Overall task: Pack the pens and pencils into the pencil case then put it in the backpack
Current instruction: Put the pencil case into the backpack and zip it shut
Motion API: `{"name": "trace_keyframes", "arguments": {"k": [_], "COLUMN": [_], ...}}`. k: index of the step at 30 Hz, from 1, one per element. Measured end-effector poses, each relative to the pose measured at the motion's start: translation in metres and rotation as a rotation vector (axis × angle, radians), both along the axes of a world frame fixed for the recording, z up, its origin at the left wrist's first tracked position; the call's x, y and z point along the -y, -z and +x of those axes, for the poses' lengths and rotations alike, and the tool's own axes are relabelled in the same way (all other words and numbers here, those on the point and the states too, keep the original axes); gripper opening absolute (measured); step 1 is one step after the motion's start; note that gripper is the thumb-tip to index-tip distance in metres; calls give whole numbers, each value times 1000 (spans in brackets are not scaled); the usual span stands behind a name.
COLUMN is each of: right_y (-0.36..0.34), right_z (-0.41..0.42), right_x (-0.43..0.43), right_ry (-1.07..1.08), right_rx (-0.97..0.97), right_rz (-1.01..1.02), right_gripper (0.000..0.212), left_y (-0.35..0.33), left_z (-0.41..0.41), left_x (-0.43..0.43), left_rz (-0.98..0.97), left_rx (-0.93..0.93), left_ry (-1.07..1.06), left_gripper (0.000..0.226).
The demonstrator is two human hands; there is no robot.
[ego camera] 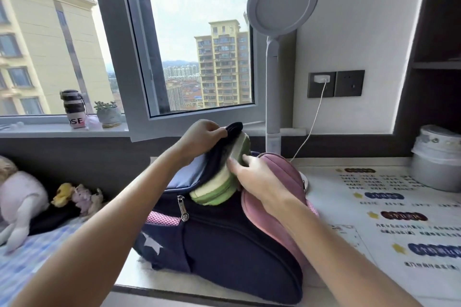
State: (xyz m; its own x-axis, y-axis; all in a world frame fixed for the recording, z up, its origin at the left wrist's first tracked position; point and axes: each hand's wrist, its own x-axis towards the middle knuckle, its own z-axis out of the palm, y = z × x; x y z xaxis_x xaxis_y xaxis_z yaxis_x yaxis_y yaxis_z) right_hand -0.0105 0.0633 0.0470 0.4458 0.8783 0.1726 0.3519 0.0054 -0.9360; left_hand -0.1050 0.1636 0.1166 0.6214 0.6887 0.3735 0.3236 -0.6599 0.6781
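A navy and pink backpack [224, 244] lies on the desk in front of me, its top compartment open. A green and cream pencil case [214, 192] sticks halfway out of that opening, tilted up toward the window. My left hand [199, 139] pinches the dark flap of the backpack and lifts it. My right hand [257, 177] grips the upper right side of the pencil case, fingers against its green edge. No loose pens or pencils are visible.
A white desk lamp [273, 97] stands behind the backpack, with a charger cable [314, 117] running from the wall socket. A printed sheet [399, 219] covers the desk at right, next to a white container [436, 159]. Plush toys [22, 197] lie at left. A bottle [73, 109] and plant sit on the sill.
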Motion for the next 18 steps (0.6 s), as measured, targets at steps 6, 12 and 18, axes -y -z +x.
{"name": "trace_keyframes", "arguments": {"k": [6, 12, 18], "right_y": [28, 44, 55], "right_z": [21, -3, -7], "right_x": [16, 5, -13], "right_ry": [-76, 4, -112], "right_rx": [565, 803, 944], "right_rz": [-105, -46, -220], "right_gripper": [114, 94, 64], "left_y": [3, 13, 26], "left_z": [3, 7, 13], "left_x": [-3, 1, 9], "left_rz": [42, 166, 435], "left_rx": [-66, -219, -485], "left_ry": [25, 10, 28], "left_gripper": [29, 37, 26]}}
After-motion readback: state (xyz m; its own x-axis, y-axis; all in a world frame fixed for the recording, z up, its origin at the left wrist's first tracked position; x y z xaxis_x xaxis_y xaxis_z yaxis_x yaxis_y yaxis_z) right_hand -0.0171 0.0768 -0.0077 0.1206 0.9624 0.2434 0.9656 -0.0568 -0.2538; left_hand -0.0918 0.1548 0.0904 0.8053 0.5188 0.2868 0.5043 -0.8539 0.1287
